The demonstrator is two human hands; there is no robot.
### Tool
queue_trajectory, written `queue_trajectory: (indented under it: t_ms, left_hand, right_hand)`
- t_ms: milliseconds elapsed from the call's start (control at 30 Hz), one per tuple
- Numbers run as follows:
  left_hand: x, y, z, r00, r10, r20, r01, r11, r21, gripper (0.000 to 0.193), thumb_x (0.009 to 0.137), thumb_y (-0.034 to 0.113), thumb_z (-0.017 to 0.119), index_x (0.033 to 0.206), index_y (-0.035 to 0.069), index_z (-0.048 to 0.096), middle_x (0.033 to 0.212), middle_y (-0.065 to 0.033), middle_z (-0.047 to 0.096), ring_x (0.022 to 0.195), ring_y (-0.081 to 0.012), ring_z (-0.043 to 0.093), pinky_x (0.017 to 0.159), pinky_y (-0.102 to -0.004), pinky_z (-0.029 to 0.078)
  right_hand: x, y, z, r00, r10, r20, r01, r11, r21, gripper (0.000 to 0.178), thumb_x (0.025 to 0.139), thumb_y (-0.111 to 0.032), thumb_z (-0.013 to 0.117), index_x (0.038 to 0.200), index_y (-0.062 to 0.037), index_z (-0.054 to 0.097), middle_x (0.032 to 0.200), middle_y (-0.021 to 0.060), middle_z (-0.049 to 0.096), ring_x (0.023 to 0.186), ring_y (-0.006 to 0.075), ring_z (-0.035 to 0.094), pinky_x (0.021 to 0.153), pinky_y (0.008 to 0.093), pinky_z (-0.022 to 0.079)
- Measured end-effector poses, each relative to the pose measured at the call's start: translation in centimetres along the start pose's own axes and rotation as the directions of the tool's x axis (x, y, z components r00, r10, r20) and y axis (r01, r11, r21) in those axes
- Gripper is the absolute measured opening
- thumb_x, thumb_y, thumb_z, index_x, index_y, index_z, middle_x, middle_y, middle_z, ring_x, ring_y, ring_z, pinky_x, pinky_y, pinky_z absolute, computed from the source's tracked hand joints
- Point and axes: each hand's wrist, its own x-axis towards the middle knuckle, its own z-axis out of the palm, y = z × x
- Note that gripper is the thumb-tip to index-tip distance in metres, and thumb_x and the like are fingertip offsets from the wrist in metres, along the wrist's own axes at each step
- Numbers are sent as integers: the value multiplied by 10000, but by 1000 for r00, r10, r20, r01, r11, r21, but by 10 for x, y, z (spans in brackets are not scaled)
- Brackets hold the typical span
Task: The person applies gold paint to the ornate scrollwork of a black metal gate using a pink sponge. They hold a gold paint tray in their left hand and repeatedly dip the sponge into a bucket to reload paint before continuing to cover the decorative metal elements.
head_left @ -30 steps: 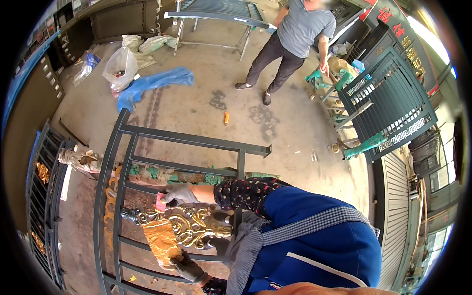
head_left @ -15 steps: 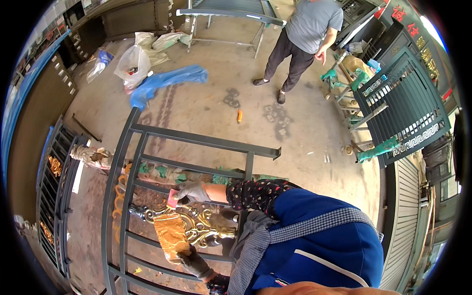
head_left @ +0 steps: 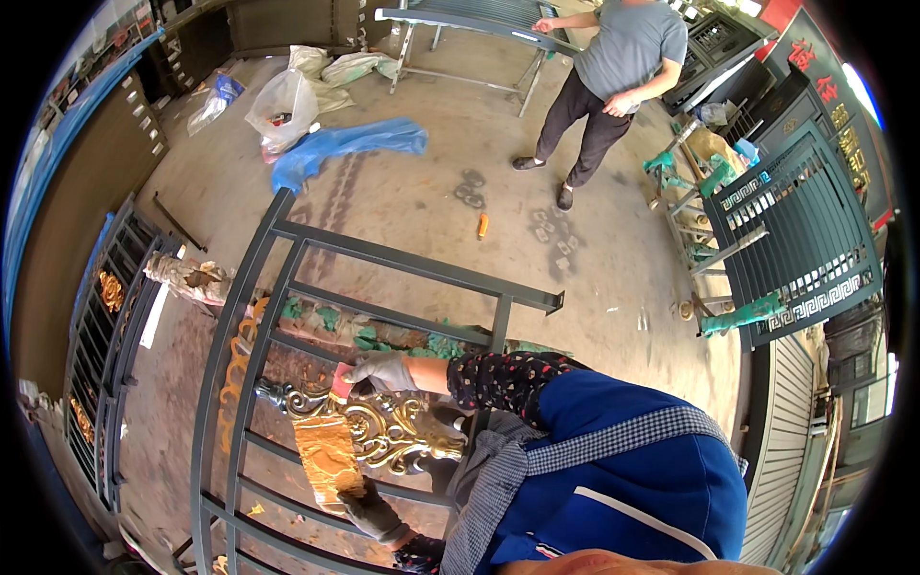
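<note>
My left hand (head_left: 374,513), in a dark grey glove, grips the lower edge of a crinkled gold-coloured sheet (head_left: 327,458). Whether this is paper or foil I cannot tell. My right hand (head_left: 383,372), in a pale grey glove, pinches a small red block (head_left: 341,381) that looks like a sponge pad. Beneath both hands lies a scrolled metal ornament (head_left: 388,433), gold over much of it with a dark grey tip at its left end. The sheet covers part of its lower left side, and the red block is at its upper edge. A dark grey metal railing frame (head_left: 412,268) surrounds it.
Orange scrollwork (head_left: 233,388) shows along the frame's left side. Beyond lie an orange-handled tool (head_left: 482,226), blue plastic sheeting (head_left: 350,151) and a white bag (head_left: 284,107). A co-worker (head_left: 628,57) stands near a rack-like table (head_left: 470,27). A louvred panel (head_left: 800,230) leans at right.
The view has shifted slightly. My right hand and the red block have come a little nearer to the gold sheet. The co-worker's one arm now reaches toward the rack-like table.
</note>
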Motion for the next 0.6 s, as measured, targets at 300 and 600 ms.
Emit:
queue_trajectory:
  t_ms: [300,600]
  left_hand:
    - [14,1,-27,998,-59,-12,57,988,-140,531,1004,336,525,1365,-41,429,1319,-142,516,1153,-255,530,972,-357,479]
    - [30,-9,-53,1000,30,-9,-31,993,-114,632,990,402,530,1459,45,303,1365,-165,475,1215,-284,518,981,-389,480]
  right_hand:
    - [15,22,-9,999,31,-6,-31,998,48,219,873,-85,696,1046,-51,567,911,64,658,783,165,659,706,297,569]
    - [12,25,-9,1000,-7,12,7,1000,23,229,869,-93,698,1052,-46,570,916,55,657,811,162,652,733,303,558]
